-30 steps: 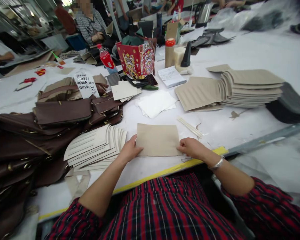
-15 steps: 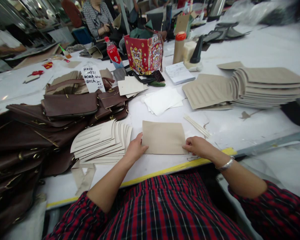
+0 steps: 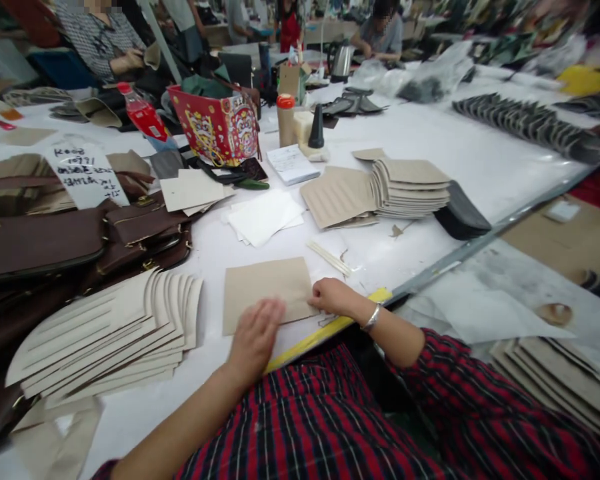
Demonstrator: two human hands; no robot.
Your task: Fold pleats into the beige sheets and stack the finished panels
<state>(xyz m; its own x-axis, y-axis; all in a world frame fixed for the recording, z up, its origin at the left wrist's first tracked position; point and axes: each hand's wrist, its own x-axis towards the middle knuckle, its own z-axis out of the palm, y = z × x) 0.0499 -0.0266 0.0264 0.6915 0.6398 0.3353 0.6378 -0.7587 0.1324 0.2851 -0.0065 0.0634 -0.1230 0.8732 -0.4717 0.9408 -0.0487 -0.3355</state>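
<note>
I had the beige sheet (image 3: 260, 280) on the table (image 3: 405, 267), close to the front edge. My left hand (image 3: 257, 327) lay over its lower part, palm down and slightly blurred, fingers side by side and gripping nothing. My right hand (image 3: 334, 297) was curled at the lower right corner, thumb and fingers seemingly pinched on the edge. I judged that smoothing the sheet wanted light, even pressure from the left, with that corner held firm but not dragged, or it could pucker or skew. The yellow tape (image 3: 310, 342) ran just below, so there was little room on my side. Thin white sticks (image 3: 329, 258) lay just beyond the sheet, and a fanned stack of cream pieces (image 3: 105, 330) sat near its left; neither touched it. Farther out were white papers (image 3: 265, 217), brown bags (image 3: 40, 243), a pile of beige pieces (image 3: 413, 190) and a red box (image 3: 215, 127).
</note>
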